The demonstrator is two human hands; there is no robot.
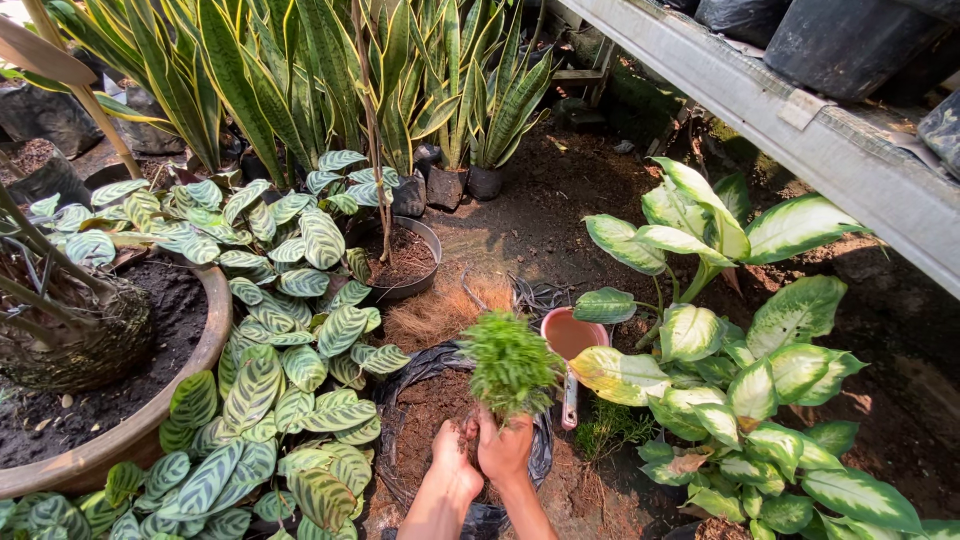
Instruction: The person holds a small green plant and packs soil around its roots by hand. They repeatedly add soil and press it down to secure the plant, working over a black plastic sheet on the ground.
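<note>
A small bushy green plant (512, 362) stands upright over a black plastic grow bag (420, 368) filled with brown soil. My right hand (507, 446) grips the plant at its base, where the stems meet the roots. Beside it, my left hand (456, 458) presses against the same root clump, fingers curled in the soil. Both forearms enter from the bottom edge. The roots themselves are hidden by my fingers.
A pink scoop (568, 338) lies right of the bag. Striped-leaf plants (290, 340) crowd the left, a large clay pot (150, 420) beyond them. White-green leafy plants (730, 370) stand at right. A black pot (405, 262) and a metal bench (800, 120) lie behind.
</note>
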